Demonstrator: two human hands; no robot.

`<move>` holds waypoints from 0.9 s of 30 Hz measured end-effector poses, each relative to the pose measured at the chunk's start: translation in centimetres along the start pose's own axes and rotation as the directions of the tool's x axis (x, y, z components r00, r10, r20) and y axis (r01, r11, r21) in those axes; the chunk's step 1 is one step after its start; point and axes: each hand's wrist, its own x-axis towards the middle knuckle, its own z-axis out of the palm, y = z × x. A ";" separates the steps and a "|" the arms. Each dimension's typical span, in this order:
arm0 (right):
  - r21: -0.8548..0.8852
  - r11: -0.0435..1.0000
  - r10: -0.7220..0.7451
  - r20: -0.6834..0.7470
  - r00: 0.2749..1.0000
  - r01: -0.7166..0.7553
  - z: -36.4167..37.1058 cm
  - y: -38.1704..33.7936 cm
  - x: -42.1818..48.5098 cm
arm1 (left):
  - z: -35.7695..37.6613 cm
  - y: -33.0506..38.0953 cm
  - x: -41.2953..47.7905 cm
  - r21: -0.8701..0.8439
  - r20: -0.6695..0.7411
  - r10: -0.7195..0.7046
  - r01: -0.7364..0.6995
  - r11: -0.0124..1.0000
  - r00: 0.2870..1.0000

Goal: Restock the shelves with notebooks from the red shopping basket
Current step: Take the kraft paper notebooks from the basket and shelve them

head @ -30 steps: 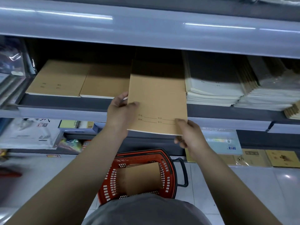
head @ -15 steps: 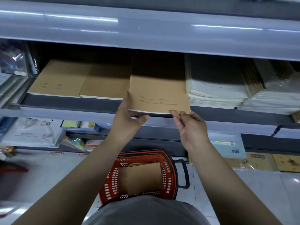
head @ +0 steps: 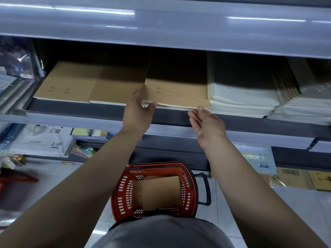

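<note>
Plainly, the left hand (head: 138, 111) pinched the thin, floppy notebook (head: 176, 93) (best held by its corners) at the shelf (head: 89, 111) edge, the right hand (head: 206, 124) loosely spread.

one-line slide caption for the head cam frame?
Left hand and right hand seat a kraft notebook on the shelf; red basket below.

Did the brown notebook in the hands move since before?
Yes. The brown notebook went forward, deeper onto the shelf; earlier it stuck out past the shelf's front edge, now it lies beside the white stack.
</note>
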 end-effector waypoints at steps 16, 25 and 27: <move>-0.007 0.996 0.092 -0.033 0.995 -0.092 1.1 -0.6 2.3 | 0.8 0.8 2.4 0.132 -0.055 -0.149 0.155 0.979 0.987; -0.106 0.993 0.048 0.055 0.997 -0.042 1.8 -0.4 0.3 | -1.6 1.5 0.2 -0.123 0.080 -0.094 0.103 0.987 0.992; -0.137 0.991 0.025 0.094 0.995 -0.012 2.1 0.0 -1.3 | -2.2 2.0 -1.5 -0.245 0.109 -0.117 0.140 0.959 0.987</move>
